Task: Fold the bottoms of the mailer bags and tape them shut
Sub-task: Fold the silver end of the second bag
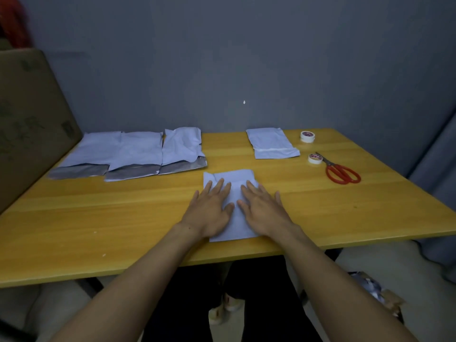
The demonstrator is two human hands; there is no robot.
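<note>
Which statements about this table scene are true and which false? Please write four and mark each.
1. The left hand and right hand lie flat on one mailer bag on the table. True.
2. Red scissors lie at the left side. False: the scissors lie at the right side.
3. A tape roll lies beside the scissors. True.
4. The right fingers pinch tape. False: they are straight, holding nothing.

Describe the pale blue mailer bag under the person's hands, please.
The pale blue-white plastic mailer bag lies flat near the front edge of the yellow wooden table, and its far end looks folded over. The left hand and right hand press on it, palms down, fingers straight. No tape shows on it.
</note>
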